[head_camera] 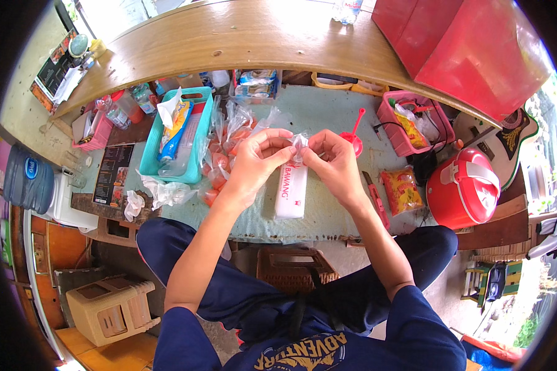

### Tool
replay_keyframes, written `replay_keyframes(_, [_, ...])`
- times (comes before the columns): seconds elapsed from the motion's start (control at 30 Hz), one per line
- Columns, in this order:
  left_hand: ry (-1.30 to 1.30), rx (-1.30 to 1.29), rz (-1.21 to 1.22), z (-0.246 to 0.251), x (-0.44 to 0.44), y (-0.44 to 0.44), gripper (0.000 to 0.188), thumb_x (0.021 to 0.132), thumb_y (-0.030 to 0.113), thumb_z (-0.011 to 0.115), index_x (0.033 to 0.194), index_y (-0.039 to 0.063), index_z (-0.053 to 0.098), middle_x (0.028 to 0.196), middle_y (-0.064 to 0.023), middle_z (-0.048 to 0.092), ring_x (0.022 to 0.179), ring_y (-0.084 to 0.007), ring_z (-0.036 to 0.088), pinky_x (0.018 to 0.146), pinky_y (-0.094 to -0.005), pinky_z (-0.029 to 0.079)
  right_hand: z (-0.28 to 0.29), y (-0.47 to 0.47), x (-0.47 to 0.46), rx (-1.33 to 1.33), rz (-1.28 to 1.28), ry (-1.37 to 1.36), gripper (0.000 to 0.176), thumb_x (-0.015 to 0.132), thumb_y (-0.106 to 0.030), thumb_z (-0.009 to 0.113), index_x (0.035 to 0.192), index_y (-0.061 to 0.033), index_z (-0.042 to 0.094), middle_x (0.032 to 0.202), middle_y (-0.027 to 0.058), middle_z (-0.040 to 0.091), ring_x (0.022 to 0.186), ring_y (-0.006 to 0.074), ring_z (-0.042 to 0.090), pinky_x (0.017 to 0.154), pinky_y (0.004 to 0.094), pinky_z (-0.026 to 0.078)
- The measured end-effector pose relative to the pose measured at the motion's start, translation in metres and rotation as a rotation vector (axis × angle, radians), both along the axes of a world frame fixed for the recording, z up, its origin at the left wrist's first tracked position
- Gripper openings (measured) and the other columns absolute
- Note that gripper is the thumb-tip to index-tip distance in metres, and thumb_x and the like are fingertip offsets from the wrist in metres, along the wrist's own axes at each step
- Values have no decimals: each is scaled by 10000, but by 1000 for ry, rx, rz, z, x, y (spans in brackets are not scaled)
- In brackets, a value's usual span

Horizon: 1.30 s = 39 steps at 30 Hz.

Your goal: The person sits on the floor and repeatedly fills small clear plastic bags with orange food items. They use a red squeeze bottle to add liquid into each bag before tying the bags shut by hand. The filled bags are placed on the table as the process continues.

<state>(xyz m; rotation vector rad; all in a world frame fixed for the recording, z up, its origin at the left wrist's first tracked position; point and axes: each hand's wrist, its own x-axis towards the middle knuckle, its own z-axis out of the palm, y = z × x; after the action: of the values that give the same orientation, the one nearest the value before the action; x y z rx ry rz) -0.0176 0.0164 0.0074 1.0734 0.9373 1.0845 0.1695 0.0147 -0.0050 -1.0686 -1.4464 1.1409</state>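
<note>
Between the fingertips of both hands is a small piece of thin clear plastic, seemingly a bag (pixel 300 143). My left hand (pixel 254 162) pinches its left side with thumb and fingers, and my right hand (pixel 335 162) pinches its right side. Just beneath lies a flat white pack with red print (pixel 291 192), its top end partly hidden by the fingers. Left of it, partly behind my left hand, several knotted clear bags of orange-red contents (pixel 218 162) are heaped. A red scoop (pixel 352 139) rests beyond my right hand, and a red utility knife (pixel 377 201) lies beside my right forearm.
A turquoise basket (pixel 151 162) holds packets at the left, near crumpled tissues (pixel 167 192). At the right are a pink basket (pixel 413 149), a yellow-red packet (pixel 401 190) and a red rice cooker (pixel 464 190). A wooden shelf (pixel 260 41) overhangs the table's back.
</note>
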Motion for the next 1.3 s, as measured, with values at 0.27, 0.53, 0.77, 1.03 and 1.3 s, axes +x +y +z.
replay_keyframes(0.27, [136, 53, 8, -1, 0, 0, 218, 909, 19, 706, 1116, -42, 674, 968, -63, 722, 877, -89, 677, 773, -239, 554, 2, -7, -10, 125, -128, -162, 84, 855, -51, 690, 851, -46, 606, 762, -49, 620, 679, -6, 512, 562, 190, 375])
replay_keyframes(0.53, [191, 36, -19, 0, 1, -2, 194, 955, 86, 684, 1095, -48, 697, 949, -58, 733, 850, -76, 671, 751, -233, 537, 8, -16, -13, 167, -191, -144, 88, 860, -41, 689, 860, -37, 601, 788, -40, 614, 697, -3, 500, 566, 187, 364])
replay_keyframes(0.77, [50, 5, -2, 3, 1, -3, 192, 957, 86, 689, 1092, -49, 706, 940, -54, 729, 810, -81, 664, 737, -231, 541, 7, -13, -11, 37, -135, -152, 174, 904, -134, 710, 1005, -8, 645, 769, 30, 671, 701, 65, 599, 621, 252, 470])
replay_keyframes(1.03, [239, 236, 61, -2, -4, 0, 96, 877, -11, 720, 973, -12, 731, 839, -9, 698, 735, -46, 627, 670, -213, 508, 12, -6, -4, -212, 111, 182, 177, 970, -162, 706, 1040, -6, 660, 878, -24, 675, 783, 20, 561, 687, 197, 428])
replay_keyframes(1.3, [474, 451, 123, -5, 8, -6, 121, 859, 9, 720, 978, -13, 731, 834, -19, 696, 723, -53, 619, 655, -229, 503, 0, -8, 0, 57, -46, -188, 112, 905, -125, 735, 915, -34, 671, 823, -38, 661, 724, 3, 525, 609, 203, 395])
